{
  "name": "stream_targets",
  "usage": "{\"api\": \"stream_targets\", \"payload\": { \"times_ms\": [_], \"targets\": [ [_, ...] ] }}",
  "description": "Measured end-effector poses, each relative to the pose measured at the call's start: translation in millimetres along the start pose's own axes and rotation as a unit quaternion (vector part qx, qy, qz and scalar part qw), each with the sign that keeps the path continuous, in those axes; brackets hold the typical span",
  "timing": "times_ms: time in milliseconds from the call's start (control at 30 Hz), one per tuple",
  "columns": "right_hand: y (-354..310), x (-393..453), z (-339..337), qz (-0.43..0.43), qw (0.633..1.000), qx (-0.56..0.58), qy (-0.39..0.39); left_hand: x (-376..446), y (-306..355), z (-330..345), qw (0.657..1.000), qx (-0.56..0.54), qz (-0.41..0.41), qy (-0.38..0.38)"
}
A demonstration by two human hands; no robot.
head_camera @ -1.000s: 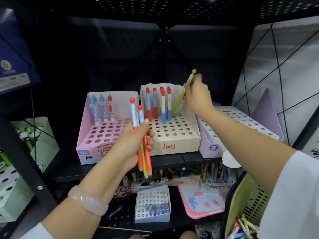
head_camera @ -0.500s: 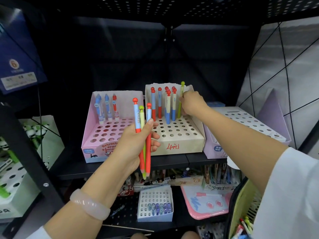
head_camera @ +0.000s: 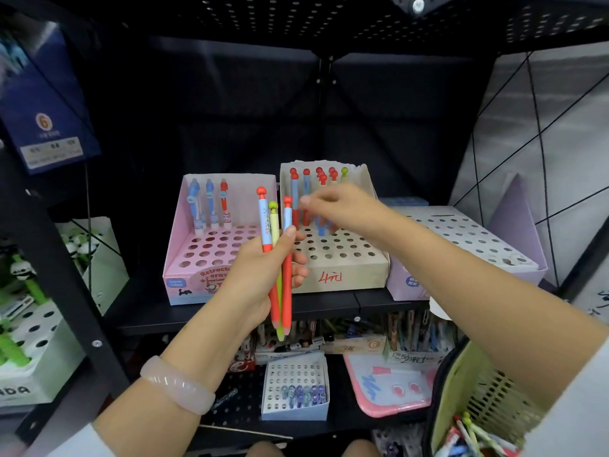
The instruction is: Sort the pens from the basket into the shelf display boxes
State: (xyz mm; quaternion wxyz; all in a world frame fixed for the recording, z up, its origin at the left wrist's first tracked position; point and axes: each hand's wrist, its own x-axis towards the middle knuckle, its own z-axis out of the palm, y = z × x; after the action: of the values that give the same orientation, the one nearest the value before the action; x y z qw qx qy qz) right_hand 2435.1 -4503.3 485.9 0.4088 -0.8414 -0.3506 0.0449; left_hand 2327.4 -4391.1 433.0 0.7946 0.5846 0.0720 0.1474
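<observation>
Orange and lime plastic, that's what the left hand is gripping: three pens bunched upright in its curled fingers, knob caps up, tips poking out below the palm, held in front of the shelf edge. Right hand is a bit blurred, fingers loose and holding nothing as far as I can tell, hovering near the pen caps, just in front of the beige box. That box sits mid-shelf and has a row of matching pens standing along its back wall, lime one at the right end. Plenty of free holes toward its front edge.

My guess on handling: these look light and stiff, smooth barrels so a bit slippery when bunched. I'd pinch one by the upper barrel just under the cap, so the tip stays free to find a hole.

Pink box on the left holds a few blue and red ones at the back, lilac box on the right. Yellow basket with more pens sits at bottom right.
</observation>
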Motion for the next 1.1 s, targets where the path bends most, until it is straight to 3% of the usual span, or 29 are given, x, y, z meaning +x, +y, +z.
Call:
{"api": "stream_targets", "payload": {
  "times_ms": [67, 100, 233, 367, 433, 500, 733, 967, 1100],
  "targets": [
    [-8, -13, 8, 0.017, 0.989, 0.085, -0.123, -1, -1, 4, 1.000, -0.013, -0.003, -0.003],
    [-8, -15, 12, 0.020, 0.984, 0.112, -0.137, -1, -2, 5, 1.000, -0.019, -0.002, -0.002],
    [-9, -13, 21, -0.014, 0.988, 0.146, -0.054, -2, -3, 0, 1.000, -0.024, -0.006, 0.007],
    [-18, 4, 6, -0.008, 0.965, 0.225, 0.137, -1, -1, -15, 0.998, 0.033, -0.019, 0.041],
    [-19, 14, -7, -0.024, 0.958, 0.170, 0.227, -1, -1, -24, 0.996, 0.064, -0.021, 0.058],
    [-17, 22, -13, -0.042, 0.959, 0.081, 0.268, -1, -1, -29, 0.995, 0.067, -0.020, 0.066],
    [-13, 39, 5, -0.046, 0.954, -0.206, 0.210, -2, 5, -35, 0.998, 0.041, 0.004, 0.049],
    [-21, 42, 1, -0.010, 0.954, -0.236, 0.186, -6, 10, -39, 0.999, 0.012, 0.008, 0.037],
    [-22, 43, 5, 0.006, 0.929, -0.313, 0.195, -8, 11, -35, 0.999, 0.008, 0.002, 0.035]
  ]
}}
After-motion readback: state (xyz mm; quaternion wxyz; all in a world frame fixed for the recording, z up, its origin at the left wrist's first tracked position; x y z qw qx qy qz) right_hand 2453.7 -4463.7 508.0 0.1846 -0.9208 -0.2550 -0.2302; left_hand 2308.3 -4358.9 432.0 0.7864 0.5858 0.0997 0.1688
